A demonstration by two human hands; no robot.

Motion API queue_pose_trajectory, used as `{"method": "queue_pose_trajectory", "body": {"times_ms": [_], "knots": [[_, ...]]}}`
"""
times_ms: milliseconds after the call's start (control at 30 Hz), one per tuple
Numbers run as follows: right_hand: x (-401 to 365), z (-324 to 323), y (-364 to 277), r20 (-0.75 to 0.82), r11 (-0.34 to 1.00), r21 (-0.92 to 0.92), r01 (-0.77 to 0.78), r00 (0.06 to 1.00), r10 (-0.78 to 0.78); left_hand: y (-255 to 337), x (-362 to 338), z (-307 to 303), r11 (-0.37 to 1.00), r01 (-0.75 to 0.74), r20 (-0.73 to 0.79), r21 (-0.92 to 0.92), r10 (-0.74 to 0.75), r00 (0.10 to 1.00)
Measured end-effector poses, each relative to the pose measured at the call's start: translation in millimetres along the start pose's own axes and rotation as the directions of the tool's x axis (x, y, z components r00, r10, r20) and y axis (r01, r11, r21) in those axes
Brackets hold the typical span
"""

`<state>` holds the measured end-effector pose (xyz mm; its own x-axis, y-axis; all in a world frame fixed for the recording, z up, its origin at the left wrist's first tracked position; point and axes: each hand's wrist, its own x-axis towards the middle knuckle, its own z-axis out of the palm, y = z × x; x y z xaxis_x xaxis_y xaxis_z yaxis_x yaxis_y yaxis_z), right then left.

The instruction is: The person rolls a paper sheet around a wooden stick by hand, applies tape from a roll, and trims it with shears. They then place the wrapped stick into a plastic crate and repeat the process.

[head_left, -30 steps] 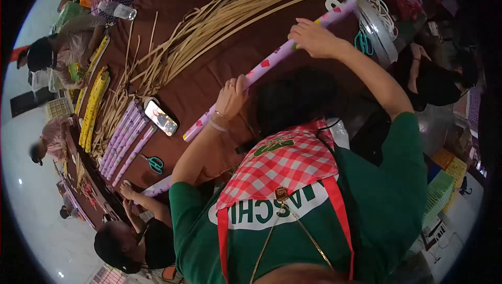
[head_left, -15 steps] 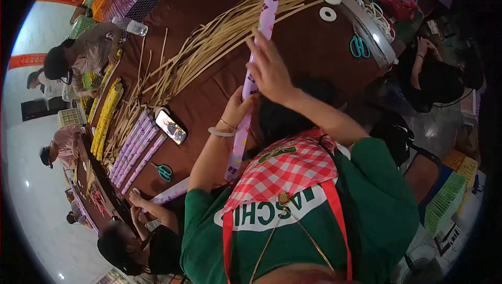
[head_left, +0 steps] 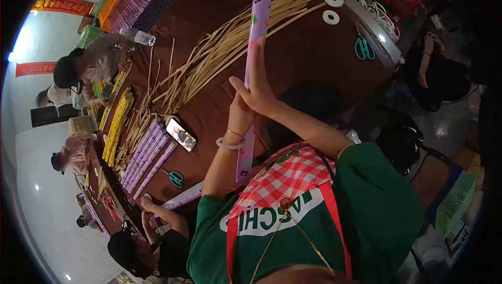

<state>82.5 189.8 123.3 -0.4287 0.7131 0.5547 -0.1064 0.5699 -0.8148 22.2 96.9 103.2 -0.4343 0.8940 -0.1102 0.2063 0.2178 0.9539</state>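
A long lilac paper roll (head_left: 260,17) with a small coloured pattern runs upright across the table, from the top edge of the view down to my apron. My left hand (head_left: 240,114) is closed round its lower part, with the fingers partly hidden. Just above, my right hand (head_left: 257,85) lies flat along the roll, fingers stretched upward and thumb spread to the left. The heels of both hands are touching or nearly so. Several finished-looking lilac rolls (head_left: 146,156) lie side by side to the left, close to a lit phone (head_left: 181,134).
Thin wooden strips (head_left: 209,56) lie across the brown-covered table (head_left: 209,106). Teal scissors (head_left: 175,178) and another pair of scissors (head_left: 364,48) rest there. White tape rolls (head_left: 330,17) sit at the back right. Yellow rolls (head_left: 116,127) and several people are to the left.
My right hand has come down the roll against my left hand and flattened along it. The roll stands more upright. The whole view has shifted slightly.
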Motion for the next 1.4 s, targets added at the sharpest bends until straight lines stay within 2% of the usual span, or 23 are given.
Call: {"method": "queue_pose_trajectory", "body": {"times_ms": [33, 200, 267, 300, 333, 400, 467, 500, 533, 567, 600, 667, 700, 733, 767, 800, 833, 933, 967, 1067, 1133, 1267, 1400], "knots": [[0.5, 0.8, 1.4, -0.041, 1.000, 0.020, -0.016, 0.999, 0.016, 1.8, 0.0, 1.9, 0.991, -0.048, -0.020, -0.124, 0.046, 0.999], [5.9, 0.7, 2.2, -0.110, 0.996, 0.075, -0.051, 0.992, 0.060, 8.9, 5.3, -3.0, 0.999, -0.038, 0.033, -0.028, 0.039, 0.999], [7.7, 0.5, 2.0, -0.138, 0.974, 0.086, -0.208, 0.966, 0.219, 11.8, 7.4, -5.0, 0.999, -0.036, 0.036, -0.028, 0.037, 0.999], [11.7, 0.6, 4.3, -0.020, 0.821, 0.429, -0.377, 0.905, 0.426, 22.8, 8.2, -5.0, 0.996, -0.035, 0.034, 0.087, 0.032, 0.999], [13.5, -0.4, 5.3, -0.022, 0.822, 0.431, -0.372, 0.907, 0.421, 29.3, 9.3, -5.2, 0.979, -0.031, 0.029, 0.202, 0.026, 0.999], [18.3, -3.6, 5.2, 0.093, 0.706, 0.535, -0.464, 0.863, 0.496, 17.1, 16.3, -8.4, 0.991, -0.093, 0.016, 0.094, 0.092, 0.996], [19.9, -8.4, 5.7, 0.137, 0.681, 0.539, -0.496, 0.849, 0.510, 20.0, 17.6, -14.5, 0.948, 0.180, 0.174, -0.262, -0.137, 0.975], [20.1, -12.7, 10.6, 0.283, 0.479, 0.631, -0.610, 0.756, 0.590, 23.5, 17.2, -16.3, 0.948, 0.177, 0.171, -0.263, -0.135, 0.976], [20.6, -17.0, 17.7, 0.436, 0.249, 0.674, -0.695, 0.648, 0.625, 29.1, 16.5, -18.0, 0.818, 0.320, 0.280, -0.479, -0.203, 0.938], [11.2, -12.6, 43.4, 0.568, 0.069, 0.728, -0.682, 0.657, 0.496, 34.2, 15.9, -19.4, 0.617, 0.453, 0.400, -0.643, -0.234, 0.886], [12.6, -13.8, 39.6, 0.573, 0.071, 0.724, -0.687, 0.655, 0.492, 38.2, 16.9, -20.5, 0.562, 0.467, 0.432, -0.683, -0.205, 0.878], [12.9, -15.8, 30.9, 0.268, 0.341, 0.733, -0.588, 0.711, 0.650, 34.5, 19.9, -25.1, 0.519, 0.487, 0.460, -0.702, -0.191, 0.867], [16.4, -15.0, 29.8, 0.126, 0.548, 0.690, -0.473, 0.824, 0.553, 32.3, 19.5, -26.3, 0.478, 0.513, 0.494, -0.713, -0.178, 0.851], [19.7, -15.2, 28.2, 0.132, 0.548, 0.687, -0.477, 0.824, 0.551, 31.2, 17.7, -25.2, 0.475, 0.509, 0.489, -0.718, -0.177, 0.854], [24.8, -15.9, 26.8, -0.056, 0.905, 0.296, -0.305, 0.941, 0.335, 30.9, 15.7, -23.0, 0.586, 0.491, 0.395, -0.644, -0.294, 0.870], [33.3, -18.9, 19.9, -0.111, 0.980, -0.194, -0.052, 0.993, 0.031, 31.0, 14.4, -20.9, 0.684, 0.481, 0.281, -0.549, -0.391, 0.877], [38.9, -23.0, 11.5, 0.056, 0.922, -0.374, 0.102, 0.995, -0.088, 31.2, 13.8, -18.5, 0.687, 0.473, 0.278, -0.551, -0.383, 0.881], [46.7, -0.8, 20.6, 0.091, 0.918, -0.393, 0.055, 0.996, -0.021, 27.0, 7.8, -10.6, 0.921, 0.192, 0.125, -0.338, -0.158, 0.979], [48.6, 2.9, 28.8, 0.038, 0.942, -0.333, 0.048, 0.999, -0.038, 15.6, 8.0, -13.0, 0.996, 0.075, 0.020, 0.043, -0.076, 0.997], [51.0, 11.5, 33.0, -0.066, 0.993, -0.114, -0.001, 0.998, -0.006, 28.4, 3.8, -4.7, 0.958, 0.067, -0.141, 0.278, -0.028, 0.990], [50.6, 17.5, 30.5, -0.110, 0.979, 0.168, -0.111, 0.985, 0.131, 32.3, 3.1, -3.9, 0.952, 0.070, -0.151, 0.298, -0.025, 0.988], [52.5, 19.0, 25.9, -0.132, 0.928, 0.292, -0.231, 0.951, 0.278, 34.1, 0.8, -3.5, 0.953, 0.063, -0.163, 0.297, -0.014, 0.987], [55.1, 7.5, 25.2, 0.186, 0.668, 0.577, -0.469, 0.873, 0.452, 28.4, 2.1, -9.6, 0.972, -0.044, -0.091, 0.229, 0.067, 0.994]]}}
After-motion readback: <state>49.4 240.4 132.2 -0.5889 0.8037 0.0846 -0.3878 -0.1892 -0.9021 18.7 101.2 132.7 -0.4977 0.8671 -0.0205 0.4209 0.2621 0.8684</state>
